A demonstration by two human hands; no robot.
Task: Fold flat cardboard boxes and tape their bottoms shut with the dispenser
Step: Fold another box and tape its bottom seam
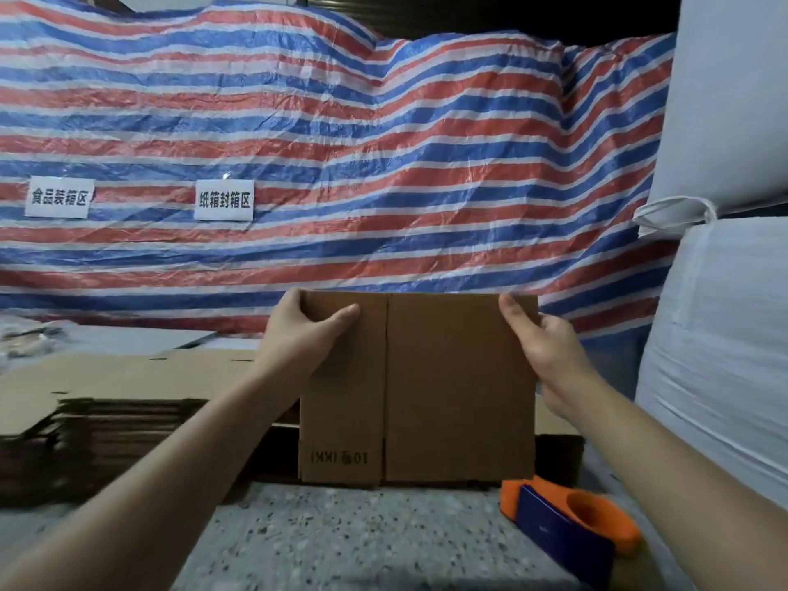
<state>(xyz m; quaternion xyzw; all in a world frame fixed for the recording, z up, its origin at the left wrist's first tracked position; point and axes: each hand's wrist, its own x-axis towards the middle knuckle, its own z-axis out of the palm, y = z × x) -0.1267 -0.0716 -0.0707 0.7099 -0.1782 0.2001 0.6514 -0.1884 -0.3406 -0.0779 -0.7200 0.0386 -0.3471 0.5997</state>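
Brown flat box (447, 386) held upright in front of the camera, above the speckled worktop (341, 539), its lower edge near the worktop's far side. Left hand (305, 330) grasps the box's top left corner: thumb across the near face, fingers curled over the top edge and hidden behind the cardboard. Right hand (541, 339) grasps the top right corner: thumb on the near face, fingers wrapped round the right edge, mostly out of sight behind it. Both forearms reach in from the bottom corners of the view, cut off by the frame.

A vertical seam runs down the box left of centre. Print at lower left of the box reads upside down and blurred; "10" and "(KK)" can be made out, the character between them cannot.

Tape dispenser (571, 526), orange and dark blue, lies on the worktop at lower right, below the box's right corner; the right forearm covers part of it.

Stack (111, 420) of flat cardboard sits at left behind the left arm, its left end blurred. White sacks (725, 292) rise at right, cut off by the frame. Striped red, white and blue tarp (341, 142) fills the background. Two white signs are fixed to it: left sign (59, 197) reads 食品装箱区, right sign (224, 200) reads 纸箱封箱区.
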